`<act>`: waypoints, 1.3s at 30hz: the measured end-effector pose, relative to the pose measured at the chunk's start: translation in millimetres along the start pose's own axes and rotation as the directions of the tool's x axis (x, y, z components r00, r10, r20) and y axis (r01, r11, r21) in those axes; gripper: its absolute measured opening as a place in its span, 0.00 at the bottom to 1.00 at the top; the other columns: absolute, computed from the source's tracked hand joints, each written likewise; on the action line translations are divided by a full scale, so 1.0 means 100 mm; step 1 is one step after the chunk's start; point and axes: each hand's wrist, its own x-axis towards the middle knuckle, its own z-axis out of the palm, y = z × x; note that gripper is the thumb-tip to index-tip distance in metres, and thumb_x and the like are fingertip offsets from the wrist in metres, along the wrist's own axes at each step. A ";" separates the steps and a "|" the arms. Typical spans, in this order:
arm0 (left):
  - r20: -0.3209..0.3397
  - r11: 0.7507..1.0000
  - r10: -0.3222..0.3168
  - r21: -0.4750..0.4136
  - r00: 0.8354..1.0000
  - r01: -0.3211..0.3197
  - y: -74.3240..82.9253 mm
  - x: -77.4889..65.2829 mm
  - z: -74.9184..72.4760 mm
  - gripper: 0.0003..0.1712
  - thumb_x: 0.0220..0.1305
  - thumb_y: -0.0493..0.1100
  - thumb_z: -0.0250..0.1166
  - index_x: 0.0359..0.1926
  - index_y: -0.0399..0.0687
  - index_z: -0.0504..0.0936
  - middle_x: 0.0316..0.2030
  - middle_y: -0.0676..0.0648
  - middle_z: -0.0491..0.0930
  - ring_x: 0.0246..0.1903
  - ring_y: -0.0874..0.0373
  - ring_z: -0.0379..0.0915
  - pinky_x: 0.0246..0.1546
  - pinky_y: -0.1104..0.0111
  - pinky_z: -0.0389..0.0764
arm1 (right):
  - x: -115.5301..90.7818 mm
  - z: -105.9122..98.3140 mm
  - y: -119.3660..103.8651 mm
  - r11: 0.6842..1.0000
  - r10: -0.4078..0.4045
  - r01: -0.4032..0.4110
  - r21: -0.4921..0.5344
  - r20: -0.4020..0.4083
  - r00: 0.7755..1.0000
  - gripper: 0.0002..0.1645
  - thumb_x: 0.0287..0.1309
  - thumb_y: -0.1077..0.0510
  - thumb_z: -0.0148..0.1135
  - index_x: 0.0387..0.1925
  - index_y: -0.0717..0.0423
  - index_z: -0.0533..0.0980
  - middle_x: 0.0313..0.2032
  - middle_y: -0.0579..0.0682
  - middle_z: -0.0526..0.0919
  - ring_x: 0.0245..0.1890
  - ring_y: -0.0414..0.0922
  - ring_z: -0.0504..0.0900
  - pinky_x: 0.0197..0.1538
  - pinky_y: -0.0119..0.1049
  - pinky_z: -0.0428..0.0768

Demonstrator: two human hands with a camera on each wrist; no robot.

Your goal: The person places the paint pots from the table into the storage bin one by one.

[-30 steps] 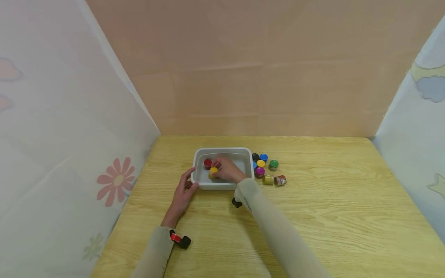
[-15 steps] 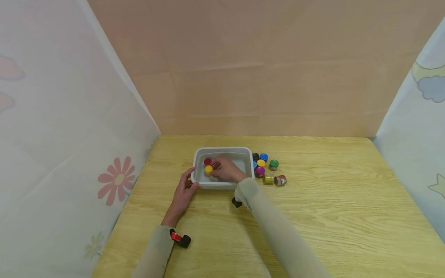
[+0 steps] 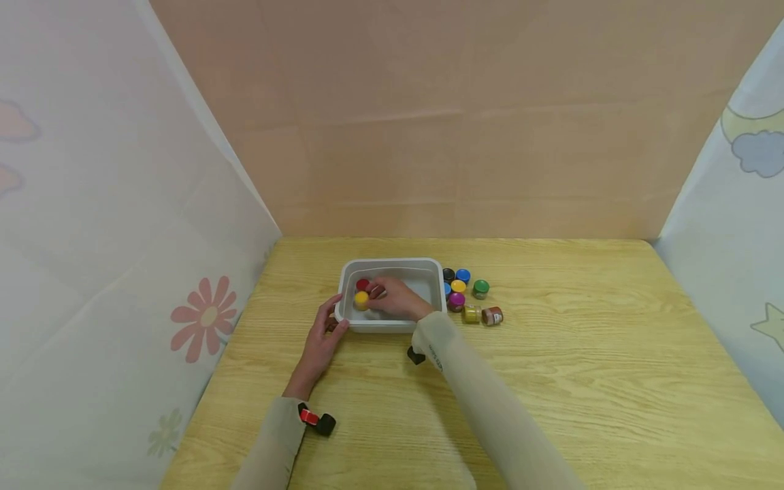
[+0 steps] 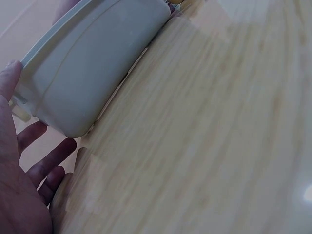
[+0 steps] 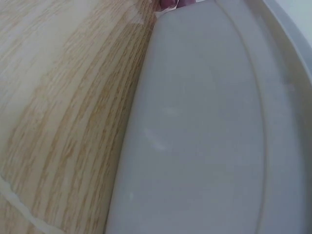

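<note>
A grey-white plastic tub (image 3: 392,327) stands on the wooden table. My left hand (image 3: 321,338) holds its near left corner, fingers at the left side and thumb at the front rim. In the left wrist view the fingers (image 4: 51,163) are spread beside the tub's outer wall. Inside the tub, my right hand (image 3: 397,298) pinches a small paint jar with a yellow lid (image 3: 362,300). Just behind it sits a paint jar with a red lid (image 3: 363,284), partly hidden. The right wrist view shows the tub's front wall (image 5: 195,136), not the right hand.
Right of the tub several paint jars cluster, among them a purple-lidded one (image 3: 456,301) and a blue-lidded one (image 3: 463,275). A green-lidded jar (image 3: 480,288) stands apart. A yellow jar (image 3: 471,314) and a reddish-brown jar (image 3: 493,316) lie on their sides.
The yellow-lidded paint jar has moved left inside the tub, close in front of the red-lidded one, with my right hand's fingers at it. My left hand stays at the tub's corner.
</note>
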 end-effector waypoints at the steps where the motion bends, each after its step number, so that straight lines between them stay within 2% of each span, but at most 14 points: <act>1: 0.001 1.000 0.003 0.001 1.000 -0.003 0.00 0.00 0.00 0.34 0.78 0.43 0.60 0.79 0.50 0.60 0.69 0.32 0.70 0.54 0.44 0.77 0.50 0.71 0.76 | 0.00 0.00 -0.01 1.000 0.000 0.000 0.000 0.004 1.000 0.20 0.68 0.58 0.67 0.58 0.61 0.78 0.53 0.57 0.85 0.55 0.52 0.82 0.60 0.46 0.80; 15: 0.006 1.000 0.016 -0.004 1.000 -0.016 -0.01 0.01 0.00 0.34 0.78 0.41 0.59 0.79 0.48 0.60 0.69 0.31 0.69 0.54 0.43 0.77 0.50 0.71 0.76 | 0.02 -0.01 0.00 1.000 -0.021 0.021 -0.015 0.034 0.999 0.20 0.70 0.57 0.66 0.59 0.60 0.78 0.55 0.57 0.84 0.58 0.52 0.81 0.62 0.47 0.78; 21: -0.003 1.000 0.009 -0.004 1.000 -0.009 0.00 0.01 0.01 0.34 0.78 0.41 0.59 0.79 0.47 0.60 0.70 0.30 0.68 0.54 0.44 0.77 0.50 0.72 0.76 | 0.01 -0.03 0.00 0.999 -0.052 0.052 0.001 0.023 0.998 0.20 0.70 0.60 0.65 0.60 0.62 0.78 0.56 0.58 0.84 0.58 0.53 0.81 0.62 0.47 0.79; 25: -0.016 1.000 0.013 0.006 1.000 -0.013 0.01 -0.01 0.01 0.33 0.77 0.41 0.60 0.79 0.47 0.61 0.70 0.29 0.69 0.52 0.46 0.78 0.51 0.69 0.76 | -0.01 -0.05 -0.01 0.996 -0.085 0.085 0.016 0.007 0.996 0.19 0.70 0.63 0.64 0.60 0.64 0.78 0.56 0.58 0.84 0.58 0.52 0.81 0.64 0.46 0.78; 31: -0.015 1.000 0.006 0.010 1.000 -0.006 0.02 -0.04 -0.01 0.33 0.77 0.40 0.60 0.78 0.45 0.61 0.68 0.29 0.71 0.52 0.47 0.78 0.51 0.68 0.77 | -0.11 -0.15 -0.05 0.992 -0.128 0.128 -0.020 0.002 0.992 0.18 0.71 0.63 0.63 0.60 0.62 0.79 0.55 0.57 0.85 0.57 0.52 0.82 0.63 0.45 0.78; 39: -0.005 1.000 0.000 -0.003 1.000 0.000 0.04 -0.02 -0.01 0.33 0.78 0.41 0.60 0.78 0.46 0.61 0.69 0.29 0.69 0.57 0.44 0.76 0.54 0.68 0.76 | -0.39 -0.45 -0.07 0.989 -0.139 0.138 -0.045 -0.017 0.990 0.19 0.73 0.59 0.61 0.62 0.56 0.79 0.58 0.58 0.83 0.57 0.51 0.81 0.64 0.46 0.78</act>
